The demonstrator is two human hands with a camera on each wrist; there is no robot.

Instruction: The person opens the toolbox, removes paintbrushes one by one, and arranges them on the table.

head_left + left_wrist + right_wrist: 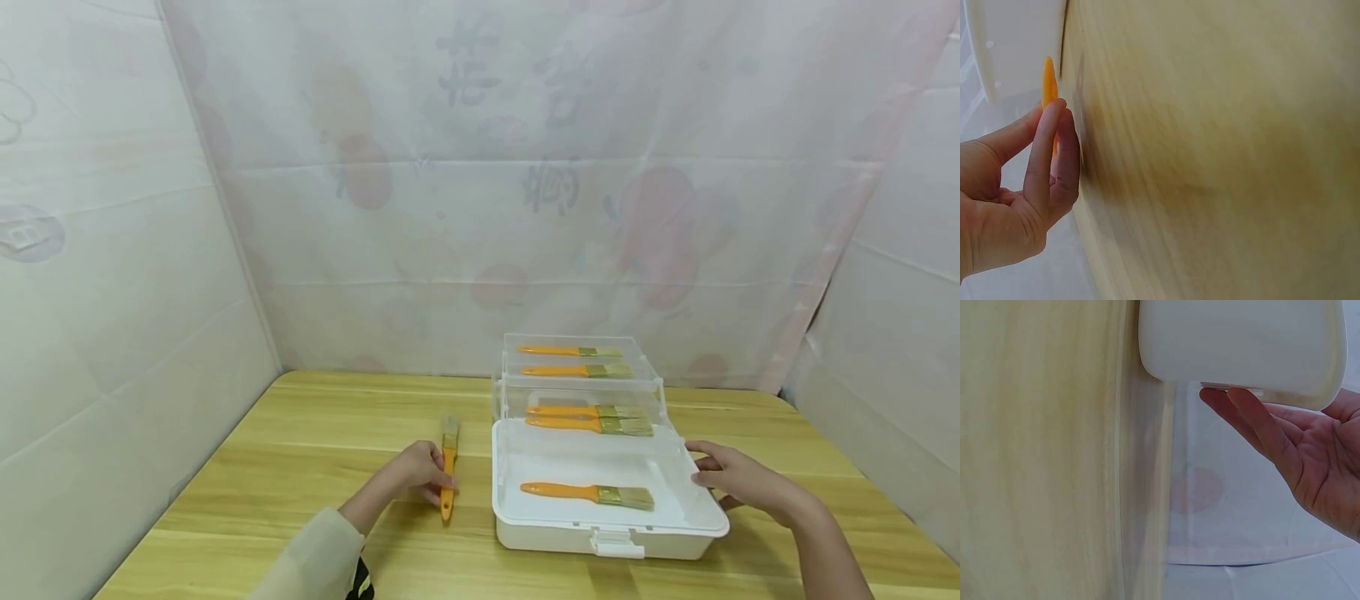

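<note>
Lying in white box [517,467], five brushes, sixth brush [448,467] under left hand [412,475]

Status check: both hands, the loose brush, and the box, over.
Left hand pinching loose brush on table. Right hand open, fingers on white box edge. Nothing between brush and box.

Brush [1050,94] handle mostly hidden behind left hand [1019,181], tabletop [1222,162] motion-blurred
</note>
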